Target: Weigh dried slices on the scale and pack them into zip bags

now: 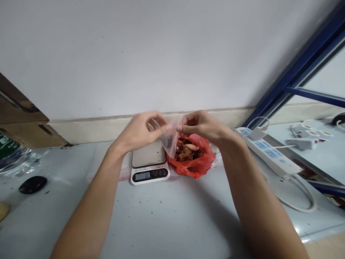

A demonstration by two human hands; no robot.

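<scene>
A clear zip bag (170,142) hangs between my two hands, above the gap between the scale and the red bag. My left hand (147,128), slightly blurred, pinches its left side with thumb and fingers. At the top right edge, my right hand (198,126) grips it between thumb and forefinger. Below my left hand stands a white digital kitchen scale (149,158), its display reading 0.0 and part of its plate hidden. Under my right hand sits an open red plastic bag (201,167) holding brown dried pieces (187,150).
Flat clear bags (101,163) lie left of the scale. A black oval object (33,184) and a large clear bottle (18,160) are farther left. At right are a white power strip (269,153) with cords and a blue metal frame (293,64). A wall (151,57) closes the back.
</scene>
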